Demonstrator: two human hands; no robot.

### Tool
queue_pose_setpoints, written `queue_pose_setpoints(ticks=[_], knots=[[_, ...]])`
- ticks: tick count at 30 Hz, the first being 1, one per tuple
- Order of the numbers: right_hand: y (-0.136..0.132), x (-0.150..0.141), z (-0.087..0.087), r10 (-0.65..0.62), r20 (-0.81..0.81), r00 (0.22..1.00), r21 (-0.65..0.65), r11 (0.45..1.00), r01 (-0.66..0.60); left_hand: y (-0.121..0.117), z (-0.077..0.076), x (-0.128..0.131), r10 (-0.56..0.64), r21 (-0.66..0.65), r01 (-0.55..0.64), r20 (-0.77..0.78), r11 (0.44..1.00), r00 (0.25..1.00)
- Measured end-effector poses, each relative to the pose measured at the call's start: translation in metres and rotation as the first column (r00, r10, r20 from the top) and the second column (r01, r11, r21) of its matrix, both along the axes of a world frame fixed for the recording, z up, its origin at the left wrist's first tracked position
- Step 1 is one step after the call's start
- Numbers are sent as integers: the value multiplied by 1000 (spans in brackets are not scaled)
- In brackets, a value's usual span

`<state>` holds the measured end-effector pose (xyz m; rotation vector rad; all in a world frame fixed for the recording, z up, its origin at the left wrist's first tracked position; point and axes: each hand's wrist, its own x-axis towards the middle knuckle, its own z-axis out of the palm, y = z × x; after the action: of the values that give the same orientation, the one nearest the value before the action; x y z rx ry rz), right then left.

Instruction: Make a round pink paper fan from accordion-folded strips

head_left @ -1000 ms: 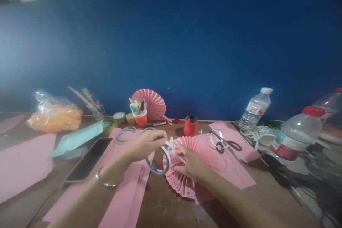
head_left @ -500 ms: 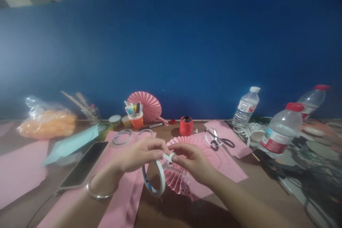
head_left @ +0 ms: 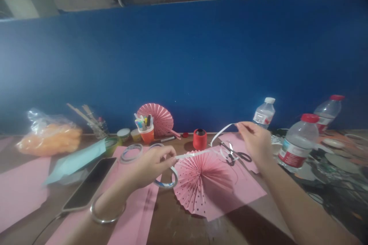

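Note:
My left hand [head_left: 155,164] is closed on a roll of tape [head_left: 174,178], which hangs below its fingers. A narrow white strip [head_left: 191,155] runs from the left fingertips to the right, above the folded pink paper fan [head_left: 198,183]. My right hand [head_left: 255,139] is raised at the right, its thumb and forefinger pinching the end of a white strip that curves down toward the scissors. Whether both lengths are one piece I cannot tell. The pleated fan, dotted on one part, lies spread on pink paper below and between my hands.
Behind the fan stand a red container [head_left: 199,139] and a cup of pens [head_left: 147,134]. Scissors [head_left: 244,156] lie on pink paper. Plastic bottles [head_left: 300,141] stand at the right. At the left are a phone [head_left: 90,183], more tape rolls [head_left: 130,154] and a bag [head_left: 51,136].
My hands have moved apart: the right one went up and right with the strip's end, drawing it out. The left stays near its place with the tape roll. The fan is more exposed.

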<state>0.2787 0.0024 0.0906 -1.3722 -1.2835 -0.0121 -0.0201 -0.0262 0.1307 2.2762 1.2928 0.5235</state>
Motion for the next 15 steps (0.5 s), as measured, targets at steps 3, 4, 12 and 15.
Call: queue_pose_setpoints(ticks=[3,4,12,15], knots=[[2,36,6,-239,321,916,123,970,210,-4,3,1,-9,7,9,-31,1000,999],[1,46,7,-284,380,880,140,959,248,-5,4,1,-9,9,10,-45,1000,999],[-8,64,12,-255,732,631,-120,864,489,-6,6,0,-52,17,53,-43,998,998],[-14,24,11,-62,732,678,-171,947,271,-6,5,0,-77,-7,77,-13,997,997]])
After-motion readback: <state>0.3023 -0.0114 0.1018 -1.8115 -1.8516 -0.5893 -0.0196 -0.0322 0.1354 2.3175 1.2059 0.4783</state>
